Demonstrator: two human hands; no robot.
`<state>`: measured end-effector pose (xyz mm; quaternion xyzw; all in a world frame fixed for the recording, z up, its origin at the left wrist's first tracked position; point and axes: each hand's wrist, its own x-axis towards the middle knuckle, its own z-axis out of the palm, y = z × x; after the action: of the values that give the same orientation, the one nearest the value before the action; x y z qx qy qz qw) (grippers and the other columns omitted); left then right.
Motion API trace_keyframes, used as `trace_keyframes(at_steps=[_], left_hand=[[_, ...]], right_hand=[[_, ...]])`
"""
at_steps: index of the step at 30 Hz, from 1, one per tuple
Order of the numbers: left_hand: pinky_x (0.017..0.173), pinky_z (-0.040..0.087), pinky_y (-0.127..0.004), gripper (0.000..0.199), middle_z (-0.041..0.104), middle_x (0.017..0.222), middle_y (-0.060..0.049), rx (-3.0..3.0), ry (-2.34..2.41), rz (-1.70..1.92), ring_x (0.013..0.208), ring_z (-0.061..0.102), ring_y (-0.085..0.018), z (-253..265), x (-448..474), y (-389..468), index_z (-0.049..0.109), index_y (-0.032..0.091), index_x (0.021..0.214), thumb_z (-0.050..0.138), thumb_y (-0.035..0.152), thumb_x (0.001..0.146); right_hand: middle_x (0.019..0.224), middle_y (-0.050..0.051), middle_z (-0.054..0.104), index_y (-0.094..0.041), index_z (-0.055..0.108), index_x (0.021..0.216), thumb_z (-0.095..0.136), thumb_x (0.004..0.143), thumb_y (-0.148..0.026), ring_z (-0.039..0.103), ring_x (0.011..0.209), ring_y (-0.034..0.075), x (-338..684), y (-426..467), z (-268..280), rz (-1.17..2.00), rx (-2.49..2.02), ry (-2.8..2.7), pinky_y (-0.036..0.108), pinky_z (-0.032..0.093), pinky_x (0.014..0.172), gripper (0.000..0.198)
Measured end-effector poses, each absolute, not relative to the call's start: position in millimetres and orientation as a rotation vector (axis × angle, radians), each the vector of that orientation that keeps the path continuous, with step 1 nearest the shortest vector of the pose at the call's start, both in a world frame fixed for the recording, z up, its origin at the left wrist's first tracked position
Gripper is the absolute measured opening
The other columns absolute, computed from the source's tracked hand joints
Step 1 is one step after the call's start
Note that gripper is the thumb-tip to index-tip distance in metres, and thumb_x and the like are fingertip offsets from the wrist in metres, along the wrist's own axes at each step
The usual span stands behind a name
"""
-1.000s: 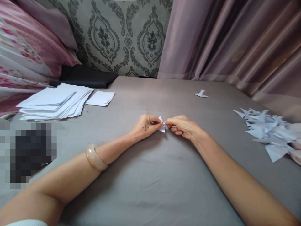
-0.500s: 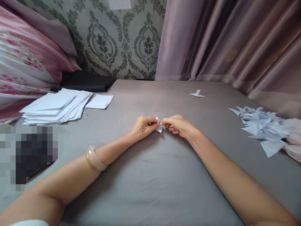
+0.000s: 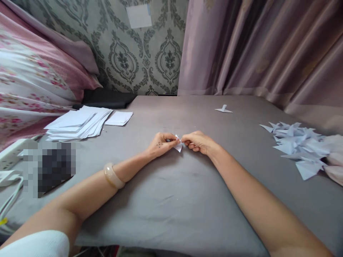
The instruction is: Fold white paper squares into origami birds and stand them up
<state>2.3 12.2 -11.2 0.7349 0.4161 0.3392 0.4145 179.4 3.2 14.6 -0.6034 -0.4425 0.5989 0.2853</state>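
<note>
A small piece of folded white paper (image 3: 178,146) is held between my two hands, just above the grey cloth surface. My left hand (image 3: 161,144) pinches it from the left with thumb and fingers. From the right, my right hand (image 3: 198,141) grips its right side with the fingers curled in. The fingertips of both hands nearly meet and cover the middle of the paper, so its full shape is hidden. One corner points up and a wider flap hangs below.
Stacked white paper sheets (image 3: 77,123) lie at the left, beside a smaller paper stack (image 3: 119,118). A folded paper figure (image 3: 224,109) sits at the back right. Many more folded paper figures (image 3: 300,142) are heaped at the right. A white power strip (image 3: 18,151) is at the left edge.
The camera view has tilted up and shifted slightly left. Both hands keep their pinch on the folded paper, which is turned a little.
</note>
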Motion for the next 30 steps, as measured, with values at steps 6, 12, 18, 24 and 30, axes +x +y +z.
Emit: trace_keyframes(at_steps=[6,12,18,24,30], left_hand=[[0.057,0.037,-0.021,0.028,0.064,0.068,0.000,1.791,1.167,0.896,0.059,0.049,-0.010,-10,-1,14,0.073,0.015,0.079,0.064,0.041,0.076],[0.058,0.035,-0.021,0.032,0.060,0.070,0.002,1.875,1.114,0.895,0.059,0.045,-0.008,-14,-6,17,0.071,0.015,0.095,0.069,0.037,0.072],[0.060,0.036,-0.021,0.025,0.058,0.070,0.002,1.905,1.129,0.912,0.060,0.044,-0.008,-18,-8,19,0.068,0.014,0.084,0.067,0.036,0.074],[0.058,0.036,-0.021,0.024,0.057,0.068,0.002,1.926,1.125,0.894,0.060,0.044,-0.009,-20,-8,20,0.067,0.014,0.080,0.065,0.038,0.075],[0.057,0.035,-0.020,0.022,0.052,0.064,0.003,1.977,1.142,0.925,0.058,0.041,-0.008,-23,-6,21,0.065,0.014,0.074,0.064,0.036,0.076]], right_hand=[[0.054,-0.005,0.047,-0.016,0.055,0.066,0.059,0.071,-0.020,0.037,0.039,0.005,180,-3,-2,1.323,-1.496,-1.169,0.019,0.022,0.034,0.007],[0.075,0.000,0.064,-0.018,0.066,0.086,0.059,0.070,-0.019,0.049,0.051,0.008,178,-5,-24,0.757,-1.398,-1.569,0.024,0.042,0.055,0.018],[0.092,0.001,0.064,-0.022,0.064,0.086,0.057,0.076,-0.018,0.054,0.059,0.009,178,-1,-29,0.484,-1.278,-1.751,0.026,0.045,0.066,0.013],[0.090,0.000,0.064,-0.024,0.063,0.089,0.056,0.081,-0.016,0.057,0.067,0.012,177,2,-29,0.417,-1.243,-1.892,0.027,0.043,0.068,0.013],[0.092,0.000,0.065,-0.024,0.062,0.088,0.053,0.082,-0.013,0.058,0.072,0.013,174,0,-26,0.384,-1.259,-1.941,0.025,0.041,0.064,0.016]])
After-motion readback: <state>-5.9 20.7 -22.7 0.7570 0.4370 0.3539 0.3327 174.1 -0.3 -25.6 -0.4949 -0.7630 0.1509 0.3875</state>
